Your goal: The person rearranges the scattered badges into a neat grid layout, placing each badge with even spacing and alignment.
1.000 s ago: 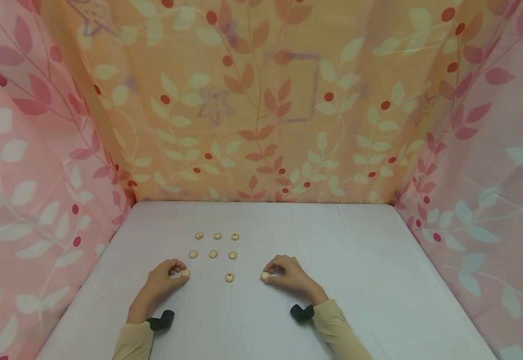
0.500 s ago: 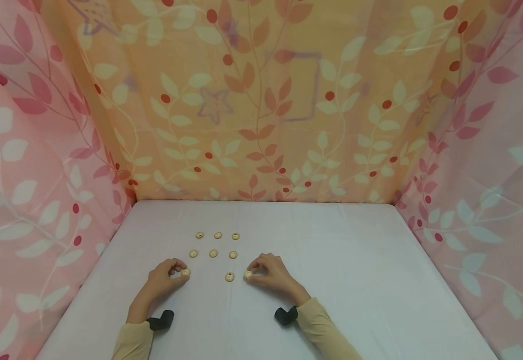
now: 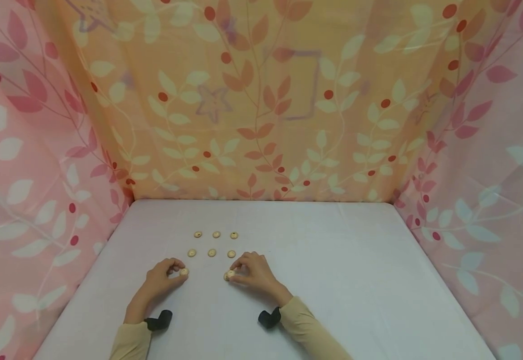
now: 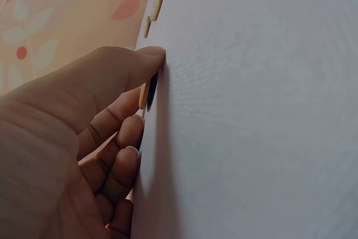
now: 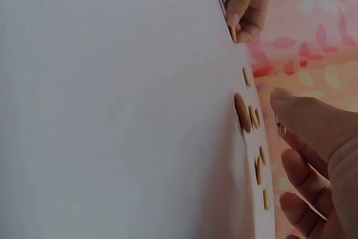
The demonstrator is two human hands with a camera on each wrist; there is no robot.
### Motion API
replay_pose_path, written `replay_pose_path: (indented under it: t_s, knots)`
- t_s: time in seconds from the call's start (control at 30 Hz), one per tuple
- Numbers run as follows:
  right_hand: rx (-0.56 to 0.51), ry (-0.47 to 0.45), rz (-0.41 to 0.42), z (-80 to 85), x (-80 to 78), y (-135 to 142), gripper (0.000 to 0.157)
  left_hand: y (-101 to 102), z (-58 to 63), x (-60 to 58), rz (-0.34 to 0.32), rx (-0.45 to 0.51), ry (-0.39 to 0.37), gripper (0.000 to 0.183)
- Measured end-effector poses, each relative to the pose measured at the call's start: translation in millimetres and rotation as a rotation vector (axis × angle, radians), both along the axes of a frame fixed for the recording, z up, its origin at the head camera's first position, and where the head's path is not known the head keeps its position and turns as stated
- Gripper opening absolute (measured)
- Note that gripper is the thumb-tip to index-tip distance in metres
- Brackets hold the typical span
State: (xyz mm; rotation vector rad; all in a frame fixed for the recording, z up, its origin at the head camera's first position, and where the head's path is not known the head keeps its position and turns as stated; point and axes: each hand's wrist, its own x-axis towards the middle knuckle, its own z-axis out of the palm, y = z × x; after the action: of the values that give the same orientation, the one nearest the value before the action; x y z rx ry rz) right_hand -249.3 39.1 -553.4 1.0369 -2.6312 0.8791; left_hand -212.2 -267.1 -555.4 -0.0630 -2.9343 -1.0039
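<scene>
My left hand [image 3: 164,276] pinches a round beige button-like disc [image 3: 183,272] between thumb and fingers, at the table surface. In the left wrist view, that disc [image 4: 144,94] shows edge-on below the thumb. Further right, my right hand [image 3: 257,274] pinches a similar disc [image 3: 231,273]. It overlaps another disc [image 3: 226,276] in the head view; in the right wrist view, the held disc [image 5: 281,129] appears raised above the table. Beyond the hands lie two rows of three discs, the nearer row including a middle disc [image 3: 212,253] and the farther one a middle disc [image 3: 216,234].
A white-covered table [image 3: 333,270] extends to both sides of the hands. Patterned curtains surround it: an orange one [image 3: 261,100] at the back, a pink one [image 3: 27,165] at left and another pink one [image 3: 482,165] at right. Each wrist wears a black camera mount.
My right hand has moved left with its disc, from well right of the disc lying on the table to over it. The left hand has stayed in place.
</scene>
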Motion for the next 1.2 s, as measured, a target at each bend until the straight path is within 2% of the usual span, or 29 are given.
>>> replay_pose_path:
  t_s: [0.27, 0.53, 0.9, 1.2]
  knots:
    - [0.052, -0.032, -0.046, 8.0, 2.8, -24, 0.021, 0, 2.2, 2.1, -0.007, 0.0, 0.013, 0.029]
    - [0.096, 0.043, -0.047, 8.1, 1.2, -41, 0.021, 1, 3.1, 3.3, -0.002, 0.003, 0.007, 0.03]
    - [0.177, 0.027, -0.044, 7.2, -1.8, -59, 0.021, 1, 0.4, 1.6, -0.004, -0.001, 0.004, 0.031]
    - [0.238, 0.052, -0.056, 5.8, -4.5, -69, 0.02, 1, 0.1, 2.1, -0.002, -0.004, 0.012, 0.03]
